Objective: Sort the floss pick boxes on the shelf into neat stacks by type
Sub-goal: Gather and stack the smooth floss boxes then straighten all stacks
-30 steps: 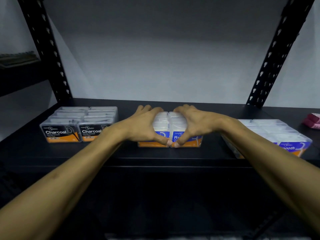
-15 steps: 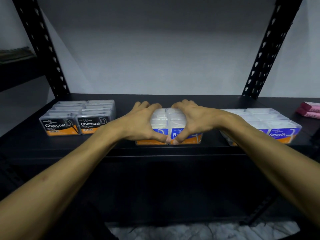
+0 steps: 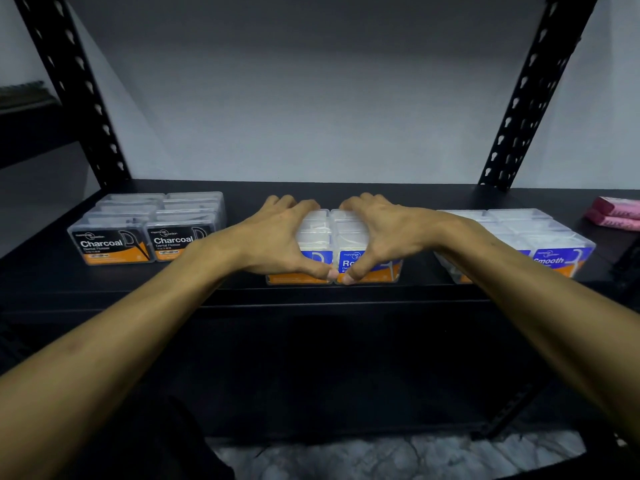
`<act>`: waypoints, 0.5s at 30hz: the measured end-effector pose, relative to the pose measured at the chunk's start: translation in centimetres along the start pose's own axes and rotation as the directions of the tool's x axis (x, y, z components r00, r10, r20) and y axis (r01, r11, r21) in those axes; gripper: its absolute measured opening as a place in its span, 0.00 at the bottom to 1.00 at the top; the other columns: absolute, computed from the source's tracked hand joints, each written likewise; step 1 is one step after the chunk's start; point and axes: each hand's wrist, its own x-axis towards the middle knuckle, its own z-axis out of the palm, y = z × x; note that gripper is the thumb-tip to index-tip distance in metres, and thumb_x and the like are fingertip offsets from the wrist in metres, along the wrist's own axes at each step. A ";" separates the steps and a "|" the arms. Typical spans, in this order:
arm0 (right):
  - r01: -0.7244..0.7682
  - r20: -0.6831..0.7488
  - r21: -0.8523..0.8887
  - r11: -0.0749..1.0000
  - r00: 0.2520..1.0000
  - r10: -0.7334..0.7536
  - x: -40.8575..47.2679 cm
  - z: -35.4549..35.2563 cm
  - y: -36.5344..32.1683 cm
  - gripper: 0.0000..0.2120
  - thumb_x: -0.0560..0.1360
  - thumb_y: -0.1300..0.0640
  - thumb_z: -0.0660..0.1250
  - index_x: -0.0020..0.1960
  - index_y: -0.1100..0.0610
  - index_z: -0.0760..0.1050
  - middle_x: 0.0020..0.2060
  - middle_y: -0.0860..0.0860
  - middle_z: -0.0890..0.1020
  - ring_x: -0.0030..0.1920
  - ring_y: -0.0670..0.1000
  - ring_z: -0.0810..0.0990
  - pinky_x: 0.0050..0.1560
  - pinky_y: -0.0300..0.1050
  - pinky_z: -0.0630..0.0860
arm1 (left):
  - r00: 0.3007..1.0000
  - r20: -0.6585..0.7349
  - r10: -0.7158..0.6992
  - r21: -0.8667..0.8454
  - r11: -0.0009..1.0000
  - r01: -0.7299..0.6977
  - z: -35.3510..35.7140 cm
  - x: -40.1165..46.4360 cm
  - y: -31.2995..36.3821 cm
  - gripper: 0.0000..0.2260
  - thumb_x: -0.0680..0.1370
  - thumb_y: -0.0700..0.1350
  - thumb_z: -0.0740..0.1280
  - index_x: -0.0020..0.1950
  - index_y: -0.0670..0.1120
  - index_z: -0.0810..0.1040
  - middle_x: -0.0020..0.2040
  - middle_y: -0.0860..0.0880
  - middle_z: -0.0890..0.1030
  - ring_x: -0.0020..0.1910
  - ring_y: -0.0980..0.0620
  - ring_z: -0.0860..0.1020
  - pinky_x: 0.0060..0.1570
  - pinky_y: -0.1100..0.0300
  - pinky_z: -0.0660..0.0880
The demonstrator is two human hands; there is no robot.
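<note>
My left hand (image 3: pixel 277 237) and right hand (image 3: pixel 384 233) cup the middle group of floss pick boxes (image 3: pixel 332 237) on the shelf (image 3: pixel 346 192), one hand on each outer side. My fingers curl over the far tops and sides, and my two thumbs meet at the front, tips touching low on the labels where the two front boxes join. So both hands are wrapped round the group, squeezing it inward.

I judge these boxes light and stiff: clear hard plastic with smooth lids, likely slippery against each other and on the shelf. A squeeze from the sides should hold the rows together; pressing at the corners and walls looks safer than on the thin lids, which may flex.

Beyond my left knuckles, well apart, sits the Charcoal group (image 3: pixel 145 230). Just past my right wrist lies the Smooth group (image 3: pixel 519 237), partly hidden by my forearm. Farther right are pink packets (image 3: pixel 614 213).
</note>
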 end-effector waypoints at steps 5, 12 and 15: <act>-0.003 0.012 -0.030 1.000 1.000 0.004 0.0 -0.2 -0.2 0.51 0.56 0.33 0.79 0.71 0.49 0.63 0.61 0.48 0.70 0.63 0.50 0.68 0.65 0.54 0.71 | 1.000 -0.013 0.021 0.020 1.000 -0.021 -0.2 -0.1 0.0 0.50 0.55 0.79 0.65 0.71 0.55 0.67 0.57 0.50 0.74 0.59 0.48 0.71 0.62 0.51 0.71; -0.008 0.025 -0.046 0.999 1.000 0.009 -0.1 -0.3 -0.2 0.51 0.55 0.31 0.79 0.70 0.49 0.63 0.59 0.48 0.70 0.61 0.50 0.69 0.63 0.53 0.73 | 0.999 -0.022 0.035 0.061 0.998 -0.034 -0.3 0.0 -0.1 0.48 0.55 0.80 0.65 0.69 0.55 0.68 0.58 0.50 0.76 0.58 0.47 0.73 0.60 0.48 0.74; -0.006 0.025 -0.042 0.999 1.000 0.007 -0.2 -0.3 -0.2 0.50 0.56 0.32 0.79 0.70 0.49 0.63 0.59 0.48 0.70 0.61 0.50 0.69 0.63 0.53 0.73 | 0.999 -0.015 0.036 0.062 0.997 -0.035 -0.3 0.0 -0.1 0.49 0.55 0.80 0.65 0.70 0.55 0.68 0.58 0.50 0.76 0.59 0.47 0.73 0.60 0.48 0.74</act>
